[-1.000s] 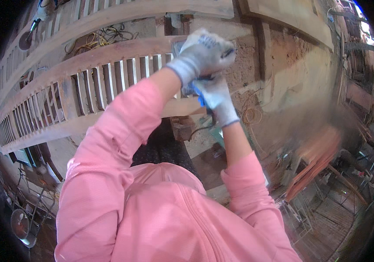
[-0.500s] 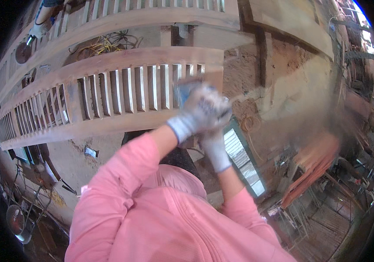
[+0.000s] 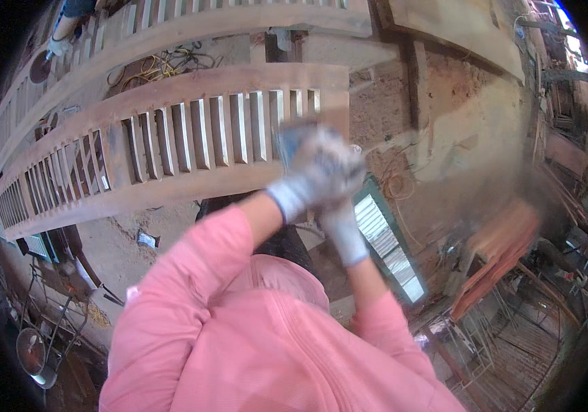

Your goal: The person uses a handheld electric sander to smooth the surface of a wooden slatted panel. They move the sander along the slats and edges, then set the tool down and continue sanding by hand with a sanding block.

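Grey-gloved left hand (image 3: 311,180) and grey-gloved right hand (image 3: 341,206) pressing together, blurred, clamping a small blue object (image 3: 288,141); its axis and heading impossible to tell. Just beyond both hands, two long slatted wooden railings (image 3: 170,147) running leftward, lengthwise. Beside the right hand, one green-framed louvred panel (image 3: 387,244) lying below.

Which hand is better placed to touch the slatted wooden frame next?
Probably left. The left hand sits higher, overlapping the slatted wooden frame at its end slats; the right hand lies below, partly covered. Both are blurred.
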`<state>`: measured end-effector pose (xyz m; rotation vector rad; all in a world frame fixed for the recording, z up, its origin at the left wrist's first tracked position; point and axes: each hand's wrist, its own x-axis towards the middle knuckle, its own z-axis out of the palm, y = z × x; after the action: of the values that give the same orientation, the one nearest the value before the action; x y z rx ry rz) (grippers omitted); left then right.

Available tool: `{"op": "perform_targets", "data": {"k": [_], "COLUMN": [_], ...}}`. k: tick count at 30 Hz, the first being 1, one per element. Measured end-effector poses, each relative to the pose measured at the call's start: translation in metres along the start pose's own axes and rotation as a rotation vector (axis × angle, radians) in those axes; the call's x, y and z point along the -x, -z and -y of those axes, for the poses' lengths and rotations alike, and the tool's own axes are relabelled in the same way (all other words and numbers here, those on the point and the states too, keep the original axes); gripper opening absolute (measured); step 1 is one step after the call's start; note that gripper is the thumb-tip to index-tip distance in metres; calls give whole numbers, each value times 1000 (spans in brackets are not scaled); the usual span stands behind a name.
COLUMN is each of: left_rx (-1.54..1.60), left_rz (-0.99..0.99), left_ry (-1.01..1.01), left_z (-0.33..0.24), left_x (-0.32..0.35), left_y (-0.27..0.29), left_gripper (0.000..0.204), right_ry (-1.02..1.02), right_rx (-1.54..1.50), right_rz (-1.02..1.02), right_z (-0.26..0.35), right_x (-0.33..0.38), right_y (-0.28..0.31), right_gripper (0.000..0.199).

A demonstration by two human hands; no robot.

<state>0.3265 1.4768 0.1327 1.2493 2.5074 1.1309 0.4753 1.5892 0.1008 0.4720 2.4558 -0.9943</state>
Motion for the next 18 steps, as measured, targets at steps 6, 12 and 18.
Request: {"op": "perform_targets", "data": {"k": [6,12,18], "left_rx": [95,-11,-153], "left_rz": [-25,-106,-146], "left_ry": [-14,-14,16], "left_z": [-33,37,77], "left_x": [51,-16,-46], "left_y": [-9,17,44], "left_gripper": [26,21,24], "right_ry": [151,-73,-225], "right_rx": [465,-68,-250], "right_rz": [-66,-101,128], "right_z": [-18,21,86], "right_x": [74,-41,-98], "right_y": [-36,-6,20], "right_gripper": [71,66,58]}}
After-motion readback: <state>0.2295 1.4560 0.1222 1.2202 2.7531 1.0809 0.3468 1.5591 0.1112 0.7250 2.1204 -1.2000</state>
